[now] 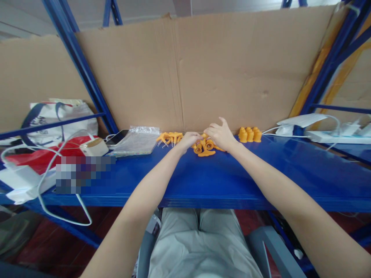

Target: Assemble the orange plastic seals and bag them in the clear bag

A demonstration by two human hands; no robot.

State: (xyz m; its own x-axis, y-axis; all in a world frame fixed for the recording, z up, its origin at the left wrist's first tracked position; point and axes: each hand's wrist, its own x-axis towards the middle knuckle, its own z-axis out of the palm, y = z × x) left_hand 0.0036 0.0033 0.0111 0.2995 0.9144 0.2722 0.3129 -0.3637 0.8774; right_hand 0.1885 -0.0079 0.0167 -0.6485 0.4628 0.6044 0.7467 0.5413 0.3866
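Note:
My left hand (189, 140) is closed beside a pile of orange plastic corkscrew parts (207, 146), its fingertips partly hidden. Over the same pile, my right hand (222, 135) has its fingertips bent around a small orange plastic piece (205, 136), with one finger raised. The two hands almost meet there. Left of my left hand lie several orange corkscrews (171, 136) with T-shaped handles and metal spirals. Several orange bell-shaped caps (249, 134) stand grouped to the right of my right hand. An orange handle (206, 153) lies at the front of the pile.
On the blue tabletop (214, 181), a clear plastic bag (139, 142) and a phone (118, 137) lie left. Farther left are a white charger (94, 148), cables and a cloth bag (68, 119). Cardboard (232, 69) walls the back. A power strip (333, 137) sits right.

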